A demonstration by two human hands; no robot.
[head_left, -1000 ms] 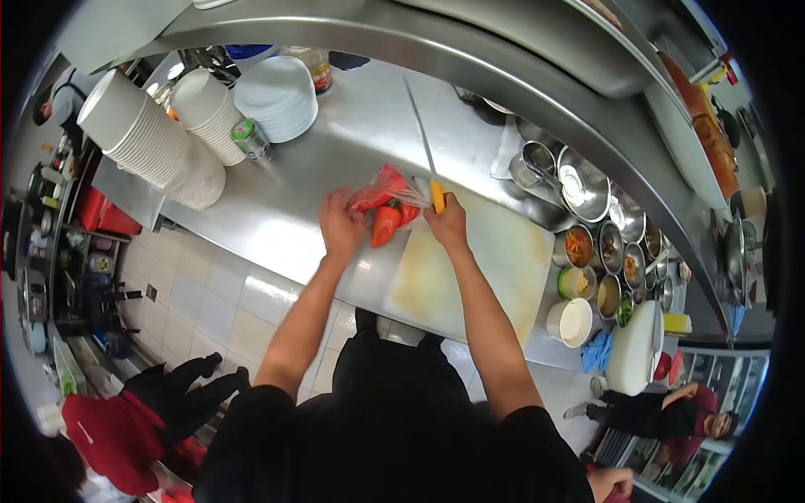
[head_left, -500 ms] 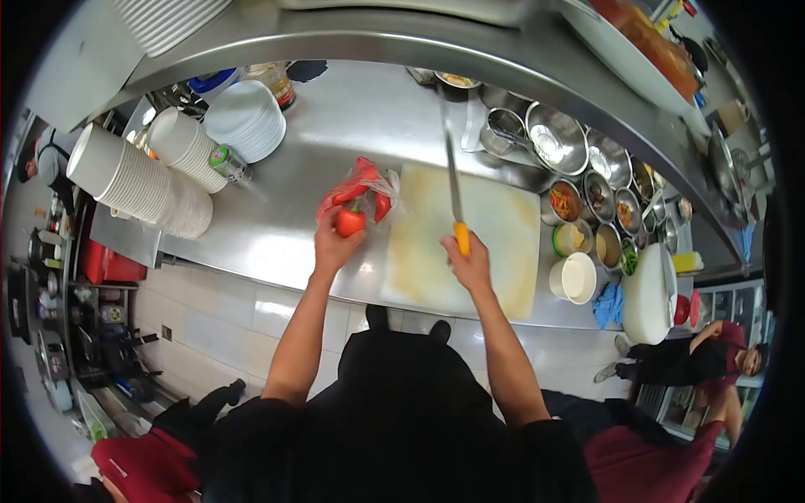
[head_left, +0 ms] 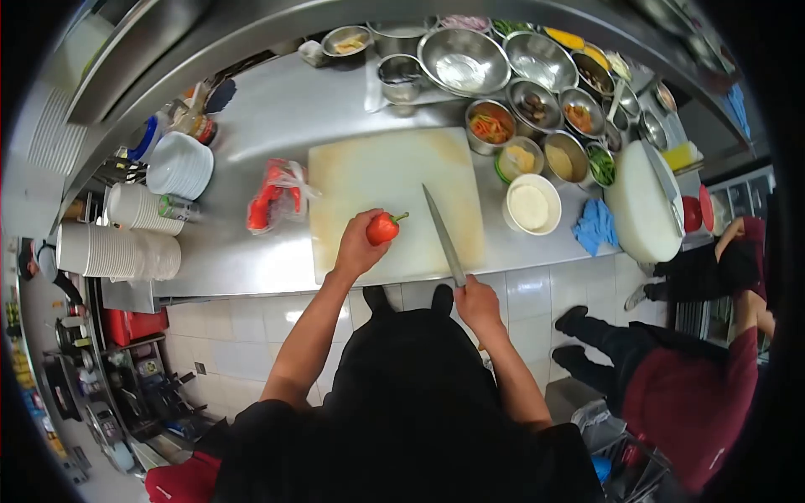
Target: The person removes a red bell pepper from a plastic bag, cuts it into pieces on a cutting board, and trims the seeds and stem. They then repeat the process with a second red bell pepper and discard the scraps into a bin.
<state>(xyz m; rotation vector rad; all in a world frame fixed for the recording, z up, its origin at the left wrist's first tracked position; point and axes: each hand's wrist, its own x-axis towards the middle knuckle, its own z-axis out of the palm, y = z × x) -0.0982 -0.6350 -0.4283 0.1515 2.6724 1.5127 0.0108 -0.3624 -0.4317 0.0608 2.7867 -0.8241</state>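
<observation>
My left hand [head_left: 358, 248] is wrapped round a red bell pepper [head_left: 383, 229] with a green stem that points right. It is over the left half of a large, pale, yellow-stained cutting board [head_left: 369, 168]. My right hand [head_left: 480, 303], at the board's front edge, grips a knife [head_left: 442, 233] by its handle, which the fingers mostly cover. The long blade slants up and left over the board, its tip to the right of the pepper. Just left of the board lies a clear plastic bag [head_left: 289, 180] with red peppers inside.
Metal bowls [head_left: 464, 63] and small pots of cut food crowd the back right. A white tub [head_left: 532, 205] and a blue cloth [head_left: 594, 226] lie right of the board. Stacked white containers [head_left: 117, 251] stand left. A metal shelf [head_left: 251, 50] overhangs the back. A person [head_left: 679, 394] stands at right.
My left hand has brought the pepper from beside the bag over the board. The knife, held more upright before, now points lower and slants left. The head view has shifted right.
</observation>
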